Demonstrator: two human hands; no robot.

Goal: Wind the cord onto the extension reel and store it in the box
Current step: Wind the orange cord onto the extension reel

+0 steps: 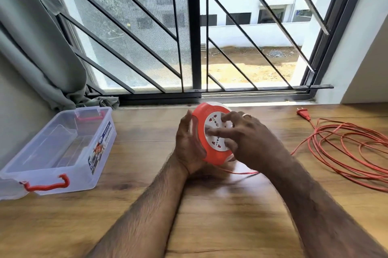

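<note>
A round orange extension reel [201, 129] with a white socket face is held tilted above the wooden table [210, 205]. My left hand [186, 144] grips its left rim from behind. My right hand [245, 140] lies over the white face with fingers spread and touching it, slightly blurred. The orange cord [344, 152] runs from under the reel to a loose pile of coils on the right, ending in an orange plug [303, 113] near the window sill. A clear plastic box [60, 150] with red handles stands open on the left.
A barred window [193, 33] runs along the table's far edge. A grey curtain [35, 47] hangs at the back left, just behind the box. A white wall [357, 64] closes the right side.
</note>
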